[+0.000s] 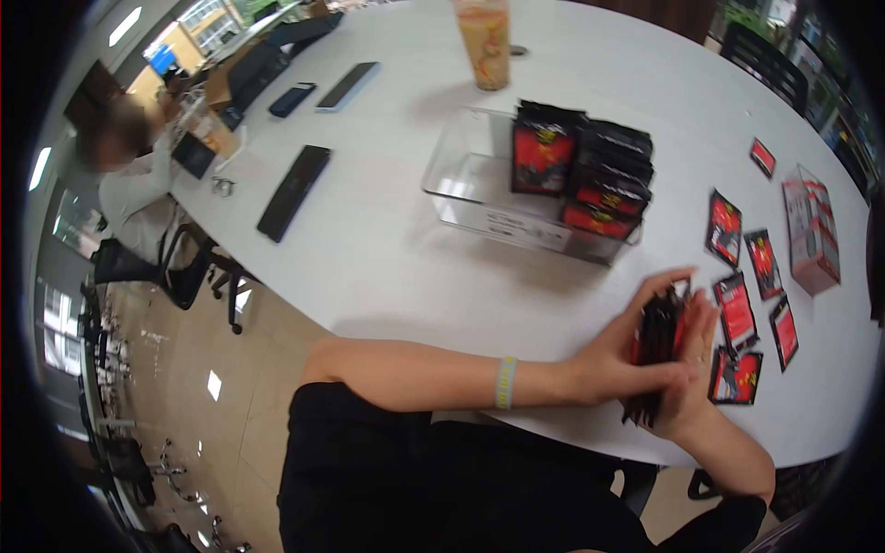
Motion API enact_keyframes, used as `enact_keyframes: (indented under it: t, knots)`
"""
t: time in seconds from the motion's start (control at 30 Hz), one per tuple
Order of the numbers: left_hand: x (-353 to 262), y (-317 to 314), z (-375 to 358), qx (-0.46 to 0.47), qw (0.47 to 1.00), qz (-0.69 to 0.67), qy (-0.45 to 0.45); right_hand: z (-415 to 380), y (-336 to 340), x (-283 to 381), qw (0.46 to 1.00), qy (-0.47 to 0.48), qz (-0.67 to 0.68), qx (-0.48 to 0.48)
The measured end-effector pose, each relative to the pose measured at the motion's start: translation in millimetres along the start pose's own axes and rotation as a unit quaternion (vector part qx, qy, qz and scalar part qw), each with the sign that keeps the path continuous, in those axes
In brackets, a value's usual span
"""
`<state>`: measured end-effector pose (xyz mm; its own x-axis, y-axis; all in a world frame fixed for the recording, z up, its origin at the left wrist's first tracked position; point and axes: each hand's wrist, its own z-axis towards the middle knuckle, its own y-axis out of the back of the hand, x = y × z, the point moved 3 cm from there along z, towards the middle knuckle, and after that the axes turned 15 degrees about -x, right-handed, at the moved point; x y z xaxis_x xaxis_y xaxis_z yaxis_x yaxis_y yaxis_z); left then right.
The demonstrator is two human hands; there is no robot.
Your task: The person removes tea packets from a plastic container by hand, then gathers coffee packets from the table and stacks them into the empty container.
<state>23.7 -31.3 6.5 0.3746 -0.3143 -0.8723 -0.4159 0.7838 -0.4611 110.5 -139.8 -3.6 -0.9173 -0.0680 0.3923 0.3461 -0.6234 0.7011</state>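
Observation:
Near the table's front edge, my left hand (613,364) and my right hand (690,387) press a stack of black and red sachets (654,336) between them. The sachets stand on edge, packed face to face. Just beyond sits a clear plastic bin (470,189), with several similar upright sachets (599,175) filling its right part. To the right of my hands, loose sachets (736,309) lie scattered flat on the table. Part of the held stack is hidden behind my fingers.
A clear box of red packets (813,230) stands at the right edge. Behind the bin is a drink cup (486,46). A black phone-like case (293,194) and other devices lie left on the white table (396,267). A person (134,175) sits at far left.

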Motion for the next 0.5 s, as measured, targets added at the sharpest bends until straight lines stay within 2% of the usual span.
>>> enact_keyframes:
  t: [0.03, 0.07, 0.13, 0.17, 0.27, 0.3, 0.33, 0.37, 0.4, 0.43, 0.47, 0.5]
  knots:
    - [-0.7, -1.8, -1.5, -0.01, 0.999, 0.028, -0.038, -1.6, -2.3, -1.8, 1.0, 0.003, 0.011, 0.006]
    - [1.3, -3.2, -1.7, -0.02, 0.997, 0.029, -0.066, 0.2, 1.3, -1.3, 0.995, -0.059, 0.08, 0.026]
    - [1.0, -7.4, -4.9, -0.013, 0.999, 0.002, -0.034, -1.6, 4.0, -2.6, 0.998, -0.018, 0.047, 0.03]
    - [-0.3, -8.1, -5.7, -0.018, 1.0, -0.009, -0.019, 2.9, 2.0, -0.7, 0.981, -0.089, 0.171, 0.012]
    - [-6.7, -14.4, -5.6, -0.044, 0.996, -0.034, -0.069, -9.3, -5.4, -19.9, 0.973, -0.134, 0.189, -0.017]
    - [-6.8, -12.4, -3.6, -0.019, 0.992, 0.025, -0.124, -3.3, -11.1, -16.8, 0.813, -0.183, 0.546, -0.082]
    - [-3.5, -10.9, -1.3, -0.022, 0.992, 0.023, -0.126, -6.3, -3.7, -19.7, 0.814, -0.183, 0.546, -0.078]
    - [-2.1, -11.4, 1.6, 0.001, 0.986, 0.054, -0.16, -10.6, 8.3, -23.6, 0.944, -0.102, 0.311, -0.035]
    - [-6.9, -13.1, 1.8, 0.023, 0.977, 0.083, -0.193, -12.6, 14.6, -23.4, 0.999, -0.014, 0.051, 0.01]
    - [-13.9, -13.9, -0.4, 0.01, 0.985, 0.042, -0.164, -11.0, 15.1, -25.8, 0.998, -0.061, 0.01, 0.019]
    - [-14.4, -12.8, -0.7, 0.008, 0.985, 0.043, -0.168, -5.4, 14.0, -21.5, 0.998, -0.056, 0.011, 0.02]
    - [-12.8, -11.8, 0.4, 0.015, 0.993, 0.015, -0.116, 5.3, 16.8, -7.0, 0.992, 0.079, -0.048, -0.082]
